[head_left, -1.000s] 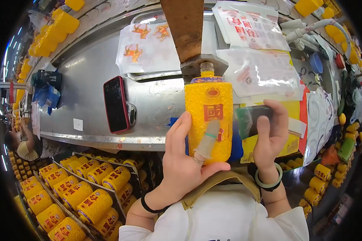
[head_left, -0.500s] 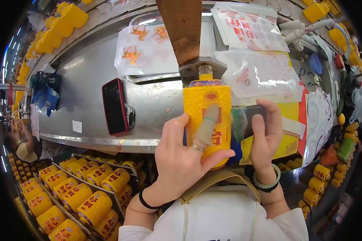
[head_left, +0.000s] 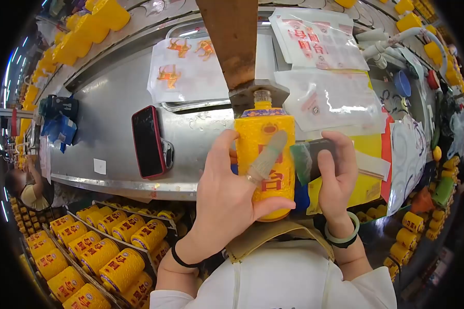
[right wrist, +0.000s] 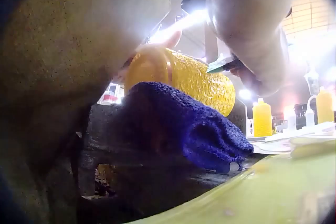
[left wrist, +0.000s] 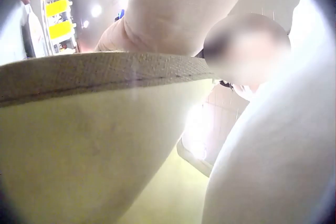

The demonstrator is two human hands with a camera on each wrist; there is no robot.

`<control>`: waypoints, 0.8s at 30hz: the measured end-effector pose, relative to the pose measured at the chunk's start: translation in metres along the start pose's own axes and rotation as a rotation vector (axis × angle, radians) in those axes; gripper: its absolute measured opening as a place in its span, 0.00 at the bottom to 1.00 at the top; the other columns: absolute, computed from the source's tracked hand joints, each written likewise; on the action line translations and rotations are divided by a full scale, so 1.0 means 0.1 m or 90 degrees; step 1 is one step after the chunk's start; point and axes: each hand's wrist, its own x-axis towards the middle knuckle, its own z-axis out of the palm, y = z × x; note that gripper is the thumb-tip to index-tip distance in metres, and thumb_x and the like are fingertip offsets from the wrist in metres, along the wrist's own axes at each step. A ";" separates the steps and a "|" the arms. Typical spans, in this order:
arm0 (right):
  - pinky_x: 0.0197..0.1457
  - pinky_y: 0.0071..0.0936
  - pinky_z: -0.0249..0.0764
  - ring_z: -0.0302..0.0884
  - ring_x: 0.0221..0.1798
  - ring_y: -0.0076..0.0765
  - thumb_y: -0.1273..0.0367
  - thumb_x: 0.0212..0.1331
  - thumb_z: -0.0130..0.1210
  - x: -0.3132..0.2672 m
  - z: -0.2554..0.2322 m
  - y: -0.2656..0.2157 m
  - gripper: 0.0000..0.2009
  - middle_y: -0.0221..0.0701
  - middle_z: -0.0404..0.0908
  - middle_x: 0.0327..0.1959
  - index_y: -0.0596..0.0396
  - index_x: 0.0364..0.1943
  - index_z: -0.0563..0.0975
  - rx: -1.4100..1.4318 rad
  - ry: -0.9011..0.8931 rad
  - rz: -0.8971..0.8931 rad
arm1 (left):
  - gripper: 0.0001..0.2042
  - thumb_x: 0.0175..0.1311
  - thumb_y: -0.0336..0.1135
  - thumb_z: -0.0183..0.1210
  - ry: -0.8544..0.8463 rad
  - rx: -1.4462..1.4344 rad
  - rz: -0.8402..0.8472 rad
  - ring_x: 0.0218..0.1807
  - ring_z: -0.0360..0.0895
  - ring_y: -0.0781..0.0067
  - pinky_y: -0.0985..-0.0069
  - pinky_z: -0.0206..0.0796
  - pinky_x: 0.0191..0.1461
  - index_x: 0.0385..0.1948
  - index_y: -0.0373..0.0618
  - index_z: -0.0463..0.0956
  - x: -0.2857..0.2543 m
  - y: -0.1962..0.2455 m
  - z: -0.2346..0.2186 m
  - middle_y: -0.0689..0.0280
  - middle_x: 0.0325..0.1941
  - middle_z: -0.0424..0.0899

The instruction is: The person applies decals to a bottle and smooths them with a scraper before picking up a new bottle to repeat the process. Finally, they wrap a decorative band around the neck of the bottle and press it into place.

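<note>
A yellow textured bottle (head_left: 285, 177) with red characters lies with its clear neck in the notch of a metal bracket (head_left: 279, 94). My left hand (head_left: 222, 198) rests over its left side. The straight index finger, in a pale finger cot (head_left: 267, 159), presses on the printed front, and the thumb stretches across the lower part. To the right of the bottle, my right hand (head_left: 340, 183) grips a flat dark scraper (head_left: 314, 154) with a translucent green edge, close by the bottle's side. The right wrist view shows a blue cloth (right wrist: 194, 124) under the bottle (right wrist: 202, 79).
A brown bar (head_left: 232, 41) runs back from the bracket. A phone (head_left: 147, 141) lies on the metal table (head_left: 108, 92). Printed decal sheets (head_left: 319, 38) lie at the back right, with gold-figure decals (head_left: 175, 74) at the back left. Racks of yellow bottles (head_left: 121, 268) stand at lower left.
The left index finger has moved up the bottle's front, covering the upper character and exposing the lower one. My right hand and the scraper have shifted slightly left, closer to the bottle.
</note>
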 end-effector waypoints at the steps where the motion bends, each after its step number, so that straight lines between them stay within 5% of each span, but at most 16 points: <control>1: 0.62 0.22 0.68 0.73 0.56 0.23 0.74 0.74 0.56 0.00 -0.01 0.00 0.15 0.32 0.78 0.54 0.63 0.61 0.73 0.005 -0.001 0.002 | 0.43 0.57 0.72 0.63 -0.020 0.022 -0.011 0.47 0.81 0.50 0.61 0.77 0.53 0.68 0.50 0.77 0.03 0.02 -0.02 0.51 0.65 0.66; 5: 0.62 0.22 0.69 0.73 0.56 0.23 0.74 0.74 0.56 0.06 -0.03 -0.01 0.15 0.32 0.78 0.54 0.63 0.61 0.73 -0.019 0.012 -0.018 | 0.44 0.54 0.73 0.63 -0.042 0.000 -0.073 0.45 0.81 0.52 0.62 0.77 0.51 0.67 0.48 0.78 0.10 0.03 -0.04 0.50 0.63 0.67; 8: 0.63 0.22 0.69 0.73 0.56 0.24 0.75 0.73 0.56 0.13 -0.06 -0.03 0.16 0.33 0.78 0.55 0.64 0.61 0.73 -0.055 0.007 -0.033 | 0.41 0.48 0.62 0.74 -0.023 -0.055 -0.135 0.44 0.80 0.54 0.62 0.78 0.45 0.66 0.53 0.79 0.14 -0.03 -0.01 0.51 0.62 0.70; 10: 0.60 0.23 0.71 0.74 0.54 0.23 0.76 0.73 0.56 0.23 -0.07 -0.11 0.15 0.31 0.79 0.52 0.63 0.61 0.74 -0.077 -0.027 -0.087 | 0.41 0.51 0.63 0.73 0.099 -0.067 -0.051 0.45 0.80 0.53 0.60 0.78 0.46 0.63 0.42 0.79 0.13 -0.18 0.07 0.51 0.61 0.72; 12: 0.55 0.27 0.75 0.79 0.49 0.29 0.78 0.69 0.58 0.33 -0.07 -0.26 0.14 0.31 0.83 0.47 0.60 0.58 0.78 -0.111 -0.042 -0.075 | 0.42 0.61 0.68 0.64 0.091 -0.100 -0.052 0.50 0.80 0.49 0.60 0.77 0.52 0.62 0.34 0.77 0.11 -0.21 0.09 0.48 0.64 0.72; 14: 0.47 0.33 0.77 0.80 0.41 0.38 0.78 0.62 0.64 0.50 0.01 -0.43 0.15 0.32 0.84 0.41 0.57 0.53 0.82 -0.266 -0.257 -0.213 | 0.46 0.69 0.74 0.49 0.153 -0.233 -0.101 0.57 0.79 0.48 0.60 0.73 0.59 0.66 0.30 0.71 0.06 -0.22 0.15 0.46 0.67 0.70; 15: 0.47 0.33 0.77 0.80 0.41 0.38 0.78 0.62 0.64 0.59 0.06 -0.47 0.15 0.32 0.84 0.41 0.57 0.53 0.82 -0.267 -0.258 -0.215 | 0.46 0.69 0.74 0.49 0.155 -0.233 -0.101 0.57 0.79 0.48 0.60 0.73 0.59 0.66 0.30 0.71 0.05 -0.20 0.15 0.46 0.67 0.70; 17: 0.45 0.28 0.74 0.79 0.41 0.35 0.78 0.55 0.65 0.77 0.18 -0.52 0.16 0.34 0.84 0.40 0.55 0.50 0.85 -0.413 -0.306 -0.421 | 0.50 0.72 0.77 0.38 0.172 -0.355 -0.171 0.63 0.76 0.51 0.61 0.70 0.63 0.71 0.31 0.66 0.02 -0.15 0.12 0.47 0.69 0.70; 18: 0.45 0.28 0.74 0.79 0.41 0.35 0.78 0.55 0.65 0.89 0.22 -0.55 0.16 0.34 0.84 0.40 0.55 0.50 0.85 -0.413 -0.308 -0.423 | 0.50 0.72 0.77 0.38 0.175 -0.355 -0.171 0.63 0.76 0.51 0.61 0.70 0.63 0.71 0.31 0.66 0.00 -0.15 0.11 0.47 0.69 0.70; 20: 0.41 0.25 0.71 0.74 0.36 0.34 0.74 0.52 0.67 1.06 0.27 -0.62 0.15 0.32 0.85 0.40 0.53 0.47 0.87 -0.602 -0.188 -0.683 | 0.51 0.71 0.79 0.35 0.177 -0.419 -0.208 0.65 0.75 0.56 0.61 0.70 0.64 0.73 0.32 0.64 -0.05 -0.17 0.07 0.49 0.71 0.70; 21: 0.41 0.32 0.74 0.74 0.39 0.32 0.63 0.48 0.66 1.05 0.27 -0.65 0.15 0.24 0.80 0.38 0.48 0.42 0.84 -0.664 -0.185 -0.775 | 0.51 0.71 0.79 0.33 0.184 -0.465 -0.227 0.65 0.75 0.59 0.62 0.70 0.66 0.74 0.35 0.64 -0.07 -0.16 0.07 0.51 0.71 0.71; 24: 0.43 0.30 0.75 0.72 0.38 0.31 0.63 0.48 0.63 0.64 0.37 -0.44 0.15 0.24 0.78 0.37 0.50 0.41 0.82 -0.465 -0.348 -0.849 | 0.51 0.71 0.80 0.31 0.187 -0.544 -0.266 0.65 0.75 0.61 0.63 0.69 0.66 0.74 0.37 0.64 -0.14 -0.19 0.01 0.52 0.71 0.72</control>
